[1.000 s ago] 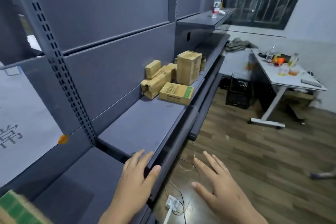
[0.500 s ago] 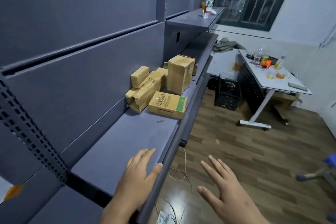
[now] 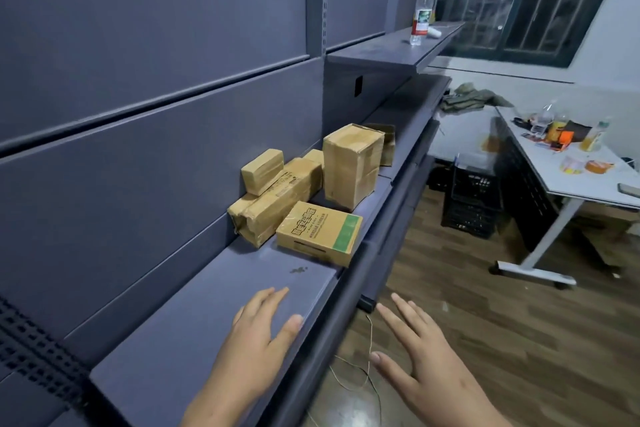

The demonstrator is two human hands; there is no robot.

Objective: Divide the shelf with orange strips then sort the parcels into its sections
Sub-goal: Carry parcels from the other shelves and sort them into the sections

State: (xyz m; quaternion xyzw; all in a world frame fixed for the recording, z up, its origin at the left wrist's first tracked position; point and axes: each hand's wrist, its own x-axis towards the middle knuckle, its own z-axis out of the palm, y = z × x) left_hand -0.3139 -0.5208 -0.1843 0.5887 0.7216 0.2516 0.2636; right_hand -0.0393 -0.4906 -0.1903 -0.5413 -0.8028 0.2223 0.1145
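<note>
Since the earlier frames the view has been carried further along the shelf [image 3: 214, 315], and the parcels [image 3: 304, 198] are now seen closer. The left hand [image 3: 256, 340] is held over the shelf's front part, fingers straight and slightly spread, nothing gripped (contact with the surface cannot be confirmed). The right hand [image 3: 426, 360] is held off the shelf over the wooden floor [image 3: 485, 340], fingers wide and straight, nothing held. The parcels are grouped on the same shelf beyond the hands: a flat green-striped box [image 3: 320, 232] at the front edge, a long taped carton [image 3: 277, 201] against the back panel with a small box [image 3: 262, 171] on it, and a tall carton [image 3: 351, 166] upright behind. A bottle [image 3: 422, 12] is noted on the upper shelf. A white table [image 3: 571, 177] is noted at right.
</note>
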